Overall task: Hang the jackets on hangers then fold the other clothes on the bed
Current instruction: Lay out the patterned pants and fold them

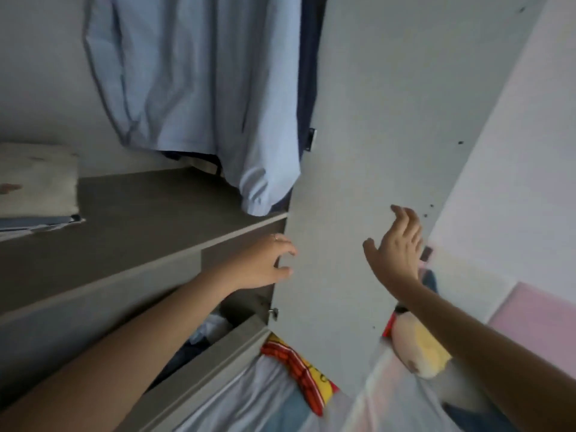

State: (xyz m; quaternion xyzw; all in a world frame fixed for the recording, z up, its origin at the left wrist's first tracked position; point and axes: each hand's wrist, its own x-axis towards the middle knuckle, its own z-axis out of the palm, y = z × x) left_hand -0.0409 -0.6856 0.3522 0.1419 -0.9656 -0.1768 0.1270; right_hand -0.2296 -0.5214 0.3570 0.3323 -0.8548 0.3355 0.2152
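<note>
A light blue jacket [199, 88] hangs inside the open wardrobe, with a dark navy garment [308, 73] hanging just behind it to the right. My left hand [265, 263] grips the edge of the white wardrobe door [374, 135], fingers and thumb curled round it. My right hand [399, 247] is raised in front of the door's face with fingers spread and relaxed, holding nothing. The hangers themselves are out of view above.
A grey shelf [140, 207] inside the wardrobe carries a folded pile [34, 185] at the left. Below, an open drawer [205, 335] holds clothes. A stuffed toy [417, 344] and bedding [405, 394] lie at the lower right beside a pale wall [514, 182].
</note>
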